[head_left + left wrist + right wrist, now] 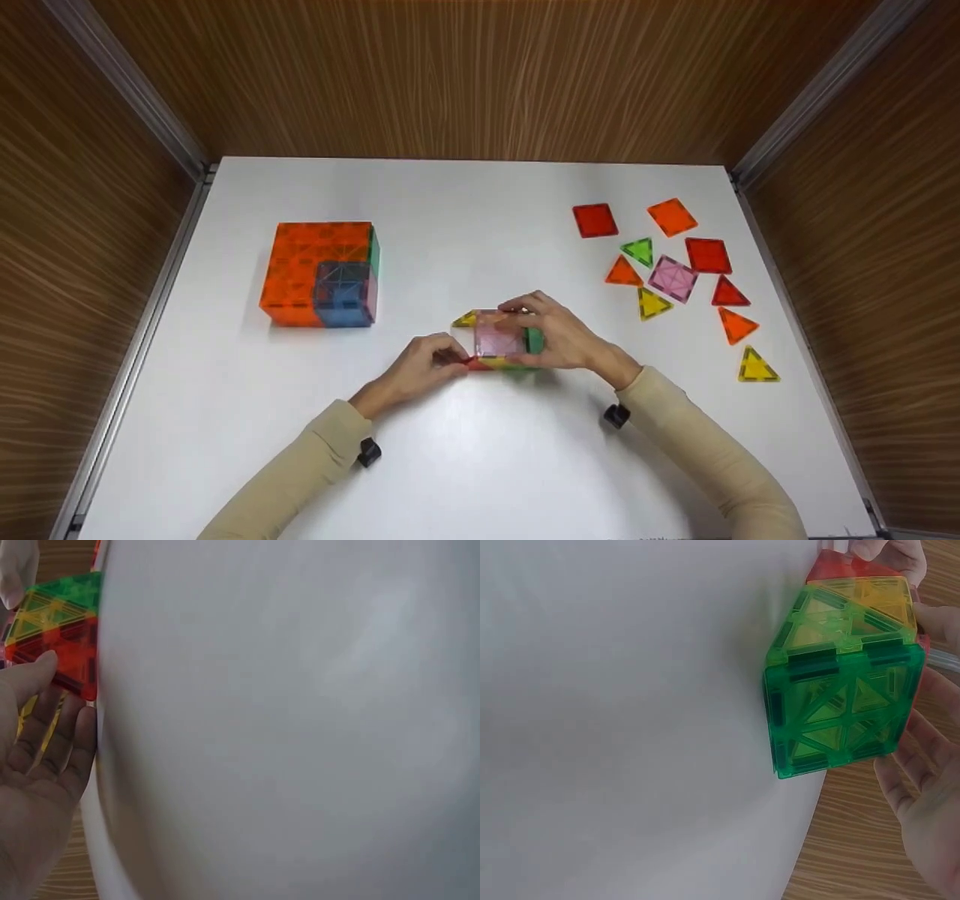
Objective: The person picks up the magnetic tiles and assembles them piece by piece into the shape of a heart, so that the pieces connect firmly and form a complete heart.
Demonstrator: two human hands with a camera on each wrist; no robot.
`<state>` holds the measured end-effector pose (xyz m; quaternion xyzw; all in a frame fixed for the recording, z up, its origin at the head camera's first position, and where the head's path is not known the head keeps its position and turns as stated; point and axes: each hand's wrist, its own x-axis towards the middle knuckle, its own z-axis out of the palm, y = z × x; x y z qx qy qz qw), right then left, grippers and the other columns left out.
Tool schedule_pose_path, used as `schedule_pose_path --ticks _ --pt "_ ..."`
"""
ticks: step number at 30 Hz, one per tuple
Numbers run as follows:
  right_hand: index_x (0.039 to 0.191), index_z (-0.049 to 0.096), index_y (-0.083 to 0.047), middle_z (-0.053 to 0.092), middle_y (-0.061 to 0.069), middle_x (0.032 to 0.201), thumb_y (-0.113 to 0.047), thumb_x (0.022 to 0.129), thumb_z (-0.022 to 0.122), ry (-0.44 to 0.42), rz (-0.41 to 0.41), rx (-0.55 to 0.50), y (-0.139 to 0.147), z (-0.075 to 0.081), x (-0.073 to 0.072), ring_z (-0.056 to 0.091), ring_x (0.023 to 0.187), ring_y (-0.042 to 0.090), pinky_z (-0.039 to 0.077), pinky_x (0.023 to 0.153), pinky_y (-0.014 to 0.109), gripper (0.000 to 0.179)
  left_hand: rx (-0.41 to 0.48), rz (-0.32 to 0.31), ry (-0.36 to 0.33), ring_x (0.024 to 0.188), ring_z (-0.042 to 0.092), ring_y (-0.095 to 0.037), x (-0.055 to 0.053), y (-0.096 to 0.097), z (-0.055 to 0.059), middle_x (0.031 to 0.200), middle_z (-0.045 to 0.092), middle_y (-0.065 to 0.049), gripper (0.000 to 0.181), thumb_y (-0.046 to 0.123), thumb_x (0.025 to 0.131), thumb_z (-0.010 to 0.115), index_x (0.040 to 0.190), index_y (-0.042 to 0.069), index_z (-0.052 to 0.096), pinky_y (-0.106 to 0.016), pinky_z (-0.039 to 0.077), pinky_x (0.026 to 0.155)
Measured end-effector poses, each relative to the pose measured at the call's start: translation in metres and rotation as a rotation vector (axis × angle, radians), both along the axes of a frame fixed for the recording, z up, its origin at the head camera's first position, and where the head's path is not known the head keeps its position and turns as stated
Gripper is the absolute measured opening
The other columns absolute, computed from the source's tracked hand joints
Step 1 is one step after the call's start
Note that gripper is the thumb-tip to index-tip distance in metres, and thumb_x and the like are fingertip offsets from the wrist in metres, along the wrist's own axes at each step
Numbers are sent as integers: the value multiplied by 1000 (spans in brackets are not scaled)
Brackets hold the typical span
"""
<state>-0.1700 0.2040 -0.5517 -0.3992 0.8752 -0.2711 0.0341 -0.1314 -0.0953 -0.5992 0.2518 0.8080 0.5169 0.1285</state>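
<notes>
At mid-table stands a small block of translucent magnetic tiles, with a pink square tile [495, 343] on top. Its right side is a green square tile [846, 714]; along the front run yellow and green triangles. My left hand [420, 369] is at the front left corner, pinching a red triangle tile [75, 660] with the thumb on its face and the fingers behind. A yellow triangle tile [463, 320] juts out at the back left. My right hand [564, 335] spans the block from the right, thumb at the front and fingers over the far edge.
A larger tile cube [300, 259], orange with a blue corner [343, 304], stands at the left. Loose square and triangle tiles, among them a pink square [673, 279] and a red square [595, 220], lie scattered at the right. Wood-grain panels [465, 82] border the white table [465, 465].
</notes>
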Motion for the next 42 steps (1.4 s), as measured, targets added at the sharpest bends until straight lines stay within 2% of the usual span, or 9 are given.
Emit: schedule_pose_path --ticks 11,14,17,21,26,30,35,42 --pt "133 74 -20 64 6 146 -45 86 85 -8 -15 -42 10 -1 1 57 130 27 54 107 55 54 -8 -32 12 94 70 -17 -3 7 0 103 75 -10 16 15 94 80 107 7 74 -26 58 84" --pt "132 74 -18 63 8 146 -42 85 85 -61 -41 -87 15 -2 -2 56 132 30 52 109 58 54 -10 -11 18 92 70 -15 -6 3 1 103 76 -9 21 21 95 80 109 6 73 -29 59 84" --pt "133 73 -15 63 11 146 -34 86 85 -109 -95 -163 23 -3 -11 55 134 34 49 111 63 52 -7 45 21 91 69 -13 -12 -2 0 102 77 -7 22 25 97 78 109 7 74 -26 58 83" --pt "133 72 -12 65 14 142 -27 89 82 -122 -212 -252 38 -3 -29 56 134 37 46 113 64 47 -13 113 42 91 69 -14 -23 -6 -2 102 76 -7 22 23 97 77 111 6 74 -24 57 83" --pt "132 72 -5 65 17 141 -27 94 79 -135 -413 -298 58 -9 -60 57 133 37 47 110 59 44 -24 154 78 90 70 -17 -38 -6 -6 101 76 -10 23 19 97 77 113 3 74 -27 58 81" --pt "136 68 -2 61 20 144 -32 97 76 -154 -561 -261 74 -17 -87 54 135 39 46 112 61 50 -29 164 76 89 68 -18 -46 -4 -8 102 76 -13 22 15 97 77 115 2 74 -29 57 81" --pt "140 64 -4 56 21 147 -37 99 73 -183 -714 -186 94 -23 -117 53 135 41 45 116 63 53 -40 161 50 90 67 -18 -51 -2 -6 105 75 -12 20 13 96 77 115 5 75 -30 57 82" --pt "152 55 -9 49 23 156 -38 99 72 -205 -866 -8 109 -27 -146 51 140 41 46 119 57 62 -39 139 48 93 69 -20 -55 1 -5 107 74 -13 22 11 96 77 115 1 75 -34 60 84"
